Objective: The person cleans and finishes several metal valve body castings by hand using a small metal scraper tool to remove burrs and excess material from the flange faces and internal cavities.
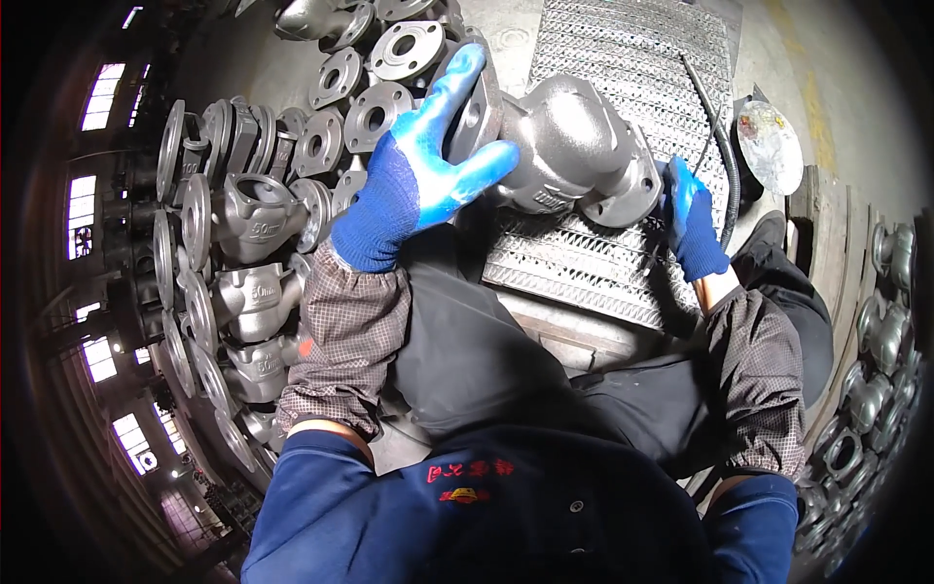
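A grey cast-metal valve body (pixel 569 131) with a round bulging middle and a flange at each end rests tilted on a ridged metal plate (pixel 603 282) in front of me. My left hand (pixel 423 161), in a blue coated glove, grips its left flange, thumb and fingers spread around the rim. At the opposite end, my right hand (pixel 693 219), gloved alike, is closed at the edge of the right flange (pixel 632 190). Shadow and the hand itself hide part of its fingers there.
Flanged valve bodies (pixel 258 219) crowd the left side, with more flanged castings (pixel 409 49) behind my left hand. A black hose (pixel 725 161) curves along the plate's right edge beside a stained whitish disc (pixel 771 146). More castings (pixel 880 336) lie at far right, past wooden boards (pixel 842 243).
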Available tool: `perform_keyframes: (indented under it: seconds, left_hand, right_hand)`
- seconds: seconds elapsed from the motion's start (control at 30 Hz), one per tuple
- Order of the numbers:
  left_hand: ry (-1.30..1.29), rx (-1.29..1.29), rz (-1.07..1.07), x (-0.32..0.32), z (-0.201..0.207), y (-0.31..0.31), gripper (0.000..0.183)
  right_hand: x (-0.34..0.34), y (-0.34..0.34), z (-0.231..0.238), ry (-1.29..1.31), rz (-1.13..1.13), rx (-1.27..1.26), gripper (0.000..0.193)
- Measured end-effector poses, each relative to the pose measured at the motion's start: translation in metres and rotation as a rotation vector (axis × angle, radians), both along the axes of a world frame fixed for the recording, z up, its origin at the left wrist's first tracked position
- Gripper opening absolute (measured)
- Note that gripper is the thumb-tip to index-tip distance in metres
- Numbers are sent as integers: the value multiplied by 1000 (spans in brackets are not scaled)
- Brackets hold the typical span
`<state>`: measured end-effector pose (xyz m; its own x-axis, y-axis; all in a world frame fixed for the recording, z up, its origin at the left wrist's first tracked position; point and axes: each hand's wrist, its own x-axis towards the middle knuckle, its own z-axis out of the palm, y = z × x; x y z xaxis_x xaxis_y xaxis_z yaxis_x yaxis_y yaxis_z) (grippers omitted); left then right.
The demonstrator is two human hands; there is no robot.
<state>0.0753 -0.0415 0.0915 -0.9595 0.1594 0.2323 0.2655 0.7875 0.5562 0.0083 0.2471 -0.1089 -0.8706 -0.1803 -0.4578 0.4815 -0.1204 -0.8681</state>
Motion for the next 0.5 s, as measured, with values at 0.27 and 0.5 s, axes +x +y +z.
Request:
perform_keyframes:
  seconds: [0.27, 0.5]
  left_hand:
    - [-156, 191, 215, 13, -10, -10, 78]
    - [-252, 642, 361, 18, 3, 7, 70]
  right_hand:
    - [17, -25, 50, -27, -148, 115, 50]
    - [8, -11, 19, 119, -53, 223, 44]
